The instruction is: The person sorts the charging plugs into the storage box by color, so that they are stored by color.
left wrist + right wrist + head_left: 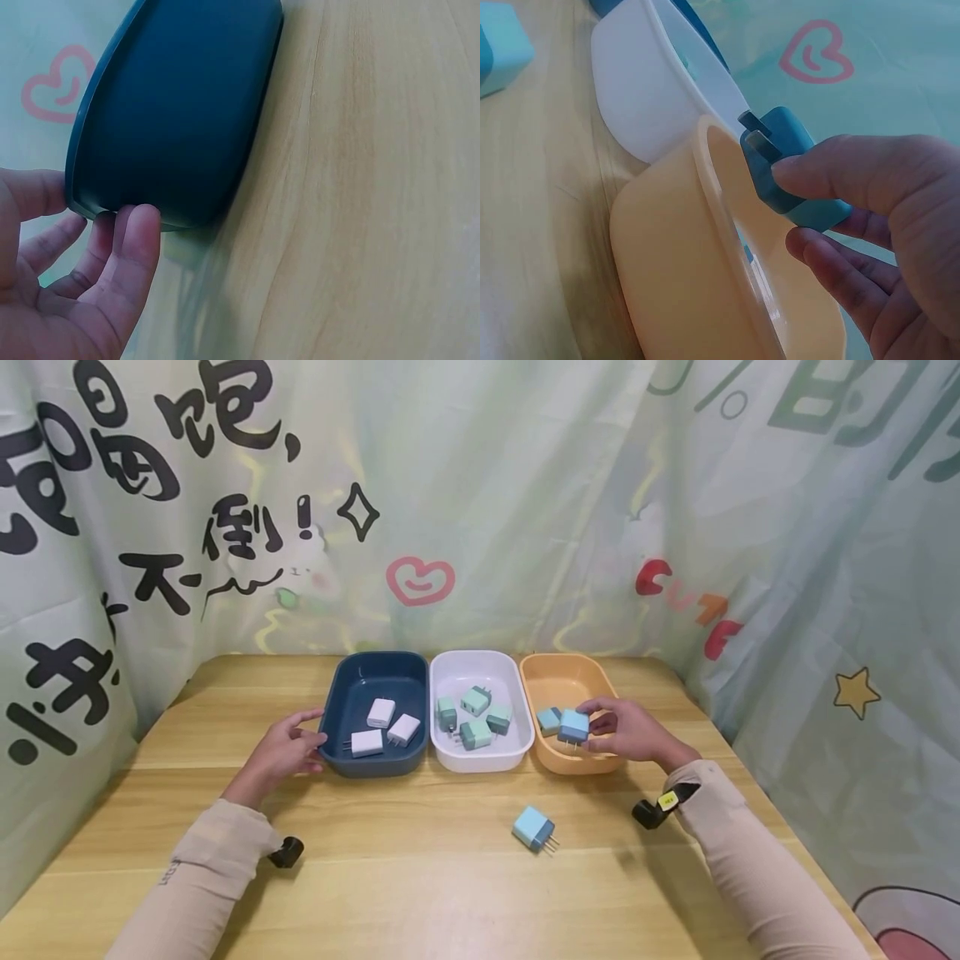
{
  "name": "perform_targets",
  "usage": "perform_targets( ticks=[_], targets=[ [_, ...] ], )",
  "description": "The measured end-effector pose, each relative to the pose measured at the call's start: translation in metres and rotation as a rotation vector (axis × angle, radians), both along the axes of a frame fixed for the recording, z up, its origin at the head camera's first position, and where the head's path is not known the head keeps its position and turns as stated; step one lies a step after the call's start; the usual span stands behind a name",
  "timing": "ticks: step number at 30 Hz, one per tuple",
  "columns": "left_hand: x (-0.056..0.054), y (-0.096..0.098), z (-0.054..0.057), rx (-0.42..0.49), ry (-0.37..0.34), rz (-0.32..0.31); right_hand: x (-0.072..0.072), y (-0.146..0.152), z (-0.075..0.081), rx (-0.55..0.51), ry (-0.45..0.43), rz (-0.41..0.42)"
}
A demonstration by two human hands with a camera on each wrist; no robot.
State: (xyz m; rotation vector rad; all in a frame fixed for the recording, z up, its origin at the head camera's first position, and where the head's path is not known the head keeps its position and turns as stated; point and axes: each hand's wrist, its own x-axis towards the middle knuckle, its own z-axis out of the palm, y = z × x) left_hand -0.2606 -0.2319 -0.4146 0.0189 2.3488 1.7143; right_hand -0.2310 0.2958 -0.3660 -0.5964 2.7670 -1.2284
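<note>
My right hand (pixel 626 731) pinches a two-tone blue plug charger (pixel 573 727) over the orange tray (pixel 577 764). In the right wrist view its metal prongs point up and away from my fingers, beside the thumb. Another blue charger (pixel 548 720) lies in that tray. At the far left, my left hand (pixel 287 747) touches the end of the dark blue tray (pixel 375 767) with its fingertips, fingers loosely extended. Several white chargers (pixel 367 743) lie in the dark blue tray. The white tray (pixel 480 763) in the middle holds several mint-green chargers (pixel 476 734).
One more blue charger (pixel 533 828) lies on the wooden table (pixel 405 868), in front of the trays, prongs toward the lower right. The three trays stand side by side near the back edge. A printed curtain (pixel 480 510) hangs behind and around the table.
</note>
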Motion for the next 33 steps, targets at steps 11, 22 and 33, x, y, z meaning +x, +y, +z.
perform_targets(
  ticks=[11, 22, 33],
  targets=[
    [0.0, 0.001, 0.0, -0.004, -0.013, 0.016, -0.013, 0.006, 0.0, 0.008, -0.043, -0.043],
    [0.0, 0.002, -0.001, 0.01, -0.001, 0.008, -0.021, 0.01, -0.002, 0.018, -0.051, -0.066],
    [0.0, 0.002, 0.0, 0.002, -0.003, 0.017, -0.036, 0.018, -0.007, 0.058, -0.055, -0.096]
  ],
)
